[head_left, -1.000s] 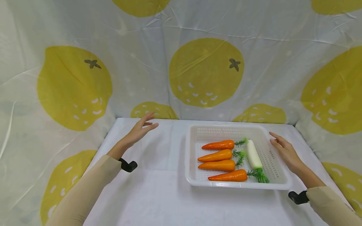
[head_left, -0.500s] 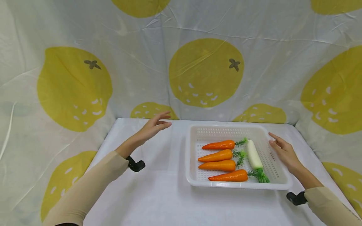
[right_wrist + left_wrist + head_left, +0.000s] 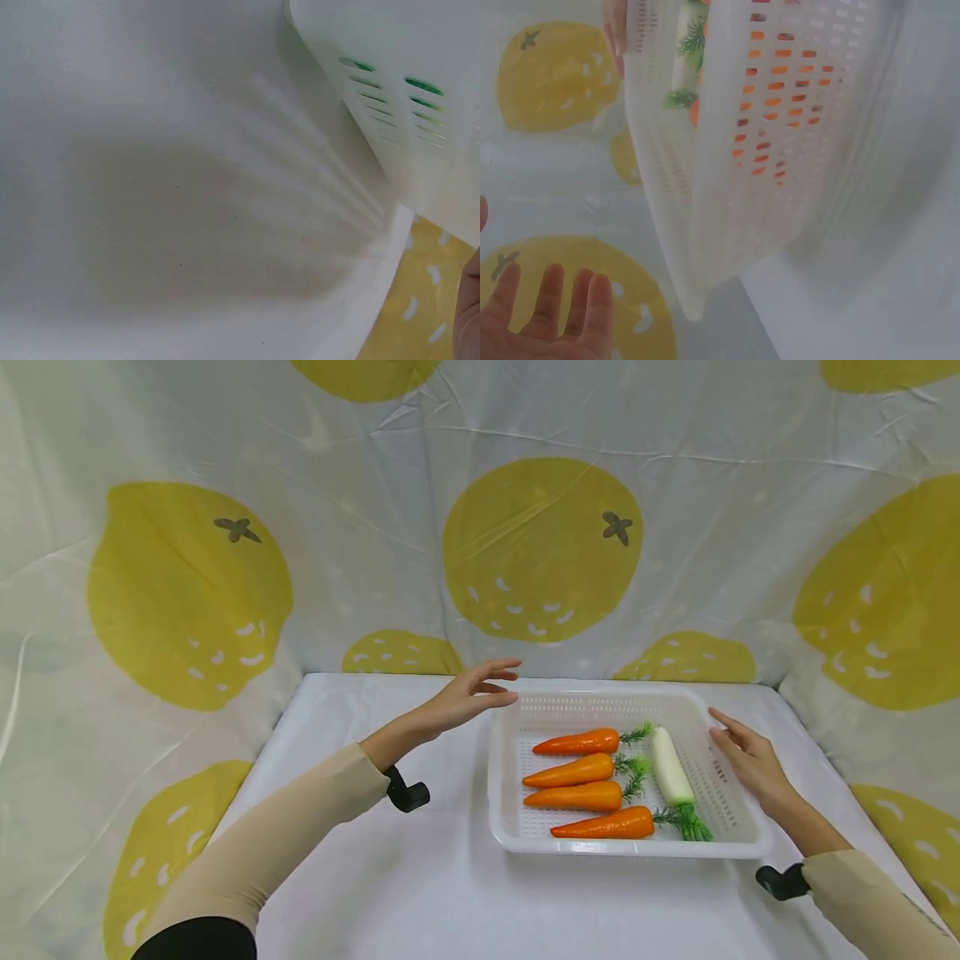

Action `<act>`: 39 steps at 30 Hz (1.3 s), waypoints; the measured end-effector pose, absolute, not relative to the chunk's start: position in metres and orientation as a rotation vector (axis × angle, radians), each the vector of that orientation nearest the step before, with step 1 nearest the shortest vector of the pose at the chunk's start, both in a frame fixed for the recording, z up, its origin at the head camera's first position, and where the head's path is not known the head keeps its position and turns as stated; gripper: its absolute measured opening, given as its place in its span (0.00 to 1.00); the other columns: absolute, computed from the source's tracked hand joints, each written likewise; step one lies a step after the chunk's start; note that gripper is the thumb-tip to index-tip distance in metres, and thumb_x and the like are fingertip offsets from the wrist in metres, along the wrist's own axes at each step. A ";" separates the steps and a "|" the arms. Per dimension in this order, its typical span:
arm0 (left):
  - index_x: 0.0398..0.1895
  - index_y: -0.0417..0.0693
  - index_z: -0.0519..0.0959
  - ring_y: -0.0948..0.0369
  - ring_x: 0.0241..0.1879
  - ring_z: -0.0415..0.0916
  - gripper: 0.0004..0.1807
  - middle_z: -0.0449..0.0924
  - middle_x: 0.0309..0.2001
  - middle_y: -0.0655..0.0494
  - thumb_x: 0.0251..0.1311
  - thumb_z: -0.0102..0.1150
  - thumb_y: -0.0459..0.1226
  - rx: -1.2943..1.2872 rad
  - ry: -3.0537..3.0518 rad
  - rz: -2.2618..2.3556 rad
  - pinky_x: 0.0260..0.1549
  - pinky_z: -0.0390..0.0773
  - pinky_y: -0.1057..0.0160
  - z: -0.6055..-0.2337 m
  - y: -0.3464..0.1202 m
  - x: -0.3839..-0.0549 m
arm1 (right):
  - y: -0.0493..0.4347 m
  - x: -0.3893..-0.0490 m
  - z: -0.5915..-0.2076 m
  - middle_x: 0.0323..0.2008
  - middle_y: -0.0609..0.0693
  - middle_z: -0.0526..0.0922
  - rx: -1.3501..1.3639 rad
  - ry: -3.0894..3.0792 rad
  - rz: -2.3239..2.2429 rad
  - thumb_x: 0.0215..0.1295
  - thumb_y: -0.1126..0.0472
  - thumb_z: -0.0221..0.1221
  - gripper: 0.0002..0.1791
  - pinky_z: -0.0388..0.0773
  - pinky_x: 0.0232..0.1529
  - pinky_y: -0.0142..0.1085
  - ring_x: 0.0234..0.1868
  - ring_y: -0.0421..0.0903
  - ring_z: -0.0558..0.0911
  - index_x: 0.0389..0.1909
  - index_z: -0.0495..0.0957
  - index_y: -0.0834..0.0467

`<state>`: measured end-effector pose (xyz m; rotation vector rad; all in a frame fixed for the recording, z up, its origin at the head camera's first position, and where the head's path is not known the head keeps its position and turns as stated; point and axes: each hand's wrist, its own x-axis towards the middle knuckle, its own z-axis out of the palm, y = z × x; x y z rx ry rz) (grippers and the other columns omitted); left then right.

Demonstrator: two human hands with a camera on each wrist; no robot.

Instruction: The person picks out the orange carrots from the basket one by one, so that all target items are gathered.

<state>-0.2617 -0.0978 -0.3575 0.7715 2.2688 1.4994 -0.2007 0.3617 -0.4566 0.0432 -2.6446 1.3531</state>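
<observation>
A white perforated plastic basket (image 3: 630,848) rests on the table, with several orange carrots (image 3: 567,771) lying roughly parallel inside. To their right lies a white radish (image 3: 671,767) with green leaves pointing toward the front. My left hand (image 3: 465,697) hovers by the basket's back left corner, its fingers extended and nothing in its grasp. Its spread fingers also show in the left wrist view, beside the basket's pale wall (image 3: 727,150). At the right rim is my right hand (image 3: 753,767), fingers relaxed and fingertips close to the edge; the right wrist view catches only a part of it.
A white cloth covers the table (image 3: 465,902). Behind it and at both sides hangs a pale curtain (image 3: 375,552) printed with yellow fruit. Black camera mounts (image 3: 407,795) are strapped on both wrists below beige sleeves.
My left hand has moved right, from over the left part of the table to the basket's back left corner. The right hand has barely shifted; the basket and vegetables stay put.
</observation>
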 end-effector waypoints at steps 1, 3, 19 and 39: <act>0.76 0.61 0.62 0.53 0.64 0.69 0.33 0.67 0.69 0.51 0.70 0.59 0.44 0.783 2.265 1.494 0.61 0.71 0.47 -0.357 -0.093 -0.262 | 0.361 -0.201 -0.456 0.35 0.32 0.76 0.042 -2.648 1.349 0.78 0.53 0.51 0.31 0.72 0.28 0.25 0.32 0.29 0.73 0.74 0.60 0.65; 0.76 0.60 0.62 0.54 0.63 0.69 0.32 0.67 0.69 0.52 0.70 0.58 0.44 0.798 2.255 1.484 0.61 0.71 0.48 -0.356 -0.085 -0.261 | 0.361 -0.200 -0.456 0.35 0.33 0.76 0.039 -2.654 1.342 0.78 0.52 0.50 0.31 0.73 0.29 0.25 0.32 0.29 0.73 0.74 0.60 0.65; 0.73 0.56 0.68 0.54 0.60 0.74 0.29 0.72 0.66 0.53 0.69 0.60 0.42 0.787 2.193 1.536 0.56 0.76 0.58 -0.364 -0.033 -0.270 | 0.361 -0.198 -0.455 0.34 0.31 0.74 0.028 -2.648 1.348 0.78 0.49 0.50 0.33 0.71 0.29 0.26 0.33 0.31 0.71 0.73 0.60 0.66; 0.62 0.50 0.79 0.50 0.58 0.74 0.21 0.77 0.60 0.44 0.66 0.63 0.32 0.396 2.275 1.493 0.55 0.77 0.56 -0.404 0.033 -0.282 | 0.363 -0.203 -0.458 0.35 0.37 0.76 0.013 -2.650 1.337 0.78 0.54 0.51 0.30 0.70 0.29 0.24 0.33 0.30 0.71 0.73 0.59 0.66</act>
